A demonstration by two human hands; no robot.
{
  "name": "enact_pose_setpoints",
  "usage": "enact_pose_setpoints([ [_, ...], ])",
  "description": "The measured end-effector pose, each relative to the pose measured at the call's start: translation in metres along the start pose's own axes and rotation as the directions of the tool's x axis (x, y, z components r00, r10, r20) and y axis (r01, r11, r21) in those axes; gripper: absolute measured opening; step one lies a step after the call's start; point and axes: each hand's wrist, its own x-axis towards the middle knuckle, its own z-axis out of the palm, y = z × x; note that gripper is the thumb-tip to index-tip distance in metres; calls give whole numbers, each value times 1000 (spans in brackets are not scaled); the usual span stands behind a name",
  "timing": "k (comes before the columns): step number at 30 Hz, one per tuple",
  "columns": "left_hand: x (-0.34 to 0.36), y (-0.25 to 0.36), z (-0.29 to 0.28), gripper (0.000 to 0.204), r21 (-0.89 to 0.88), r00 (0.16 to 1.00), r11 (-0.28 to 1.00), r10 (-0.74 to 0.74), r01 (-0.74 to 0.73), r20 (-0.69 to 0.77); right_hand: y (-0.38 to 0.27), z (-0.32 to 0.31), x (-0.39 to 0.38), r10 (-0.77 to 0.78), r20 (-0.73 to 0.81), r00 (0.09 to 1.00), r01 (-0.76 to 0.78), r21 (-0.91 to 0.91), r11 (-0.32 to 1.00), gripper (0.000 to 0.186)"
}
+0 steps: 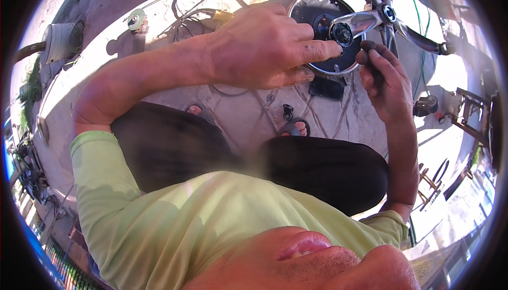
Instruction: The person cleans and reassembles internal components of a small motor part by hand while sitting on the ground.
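Observation:
A shiny chrome star-shaped chair base [388, 14] lies at the far right of centre. One of its legs points left, and its round dark end [341, 34] is over a black disc with a chrome rim [349, 63]. My left hand [272, 47] reaches across, its index finger stretched to that leg end and the other fingers apart; its thumb is hidden. On the right, my right hand [389, 81] pinches a small dark part [369, 45] close to the leg end. A thin metal pin seems to stick up from it; the fingers cover the rest.
A flat black rectangular object [326, 89] lies just below the disc. Loose cables with a yellow piece [223, 17] run behind my left wrist. A small black item [287, 112] is by my sandalled foot [299, 127]. A round abrasive disc [136, 20] and a bucket [59, 42] stand left.

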Motion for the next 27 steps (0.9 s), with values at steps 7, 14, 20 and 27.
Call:
enact_pose_setpoints([
  [7,-5,-6,1,54,-16,999,999,-46,46,-2,-8,-4,7,-63,56,996,59,71,996,28],
  [14,-5,-7,-5,49,-32,999,999,-34,33,-10,-26,11,10,-135,137,981,155,-141,978,30],
  [20,-7,-3,-10,46,-32,999,999,-44,44,-20,-29,15,15,-131,141,981,159,-211,965,24],
  [27,-10,-3,-10,39,-54,996,995,-87,87,0,-29,17,20,-104,133,986,136,-266,954,24],
])
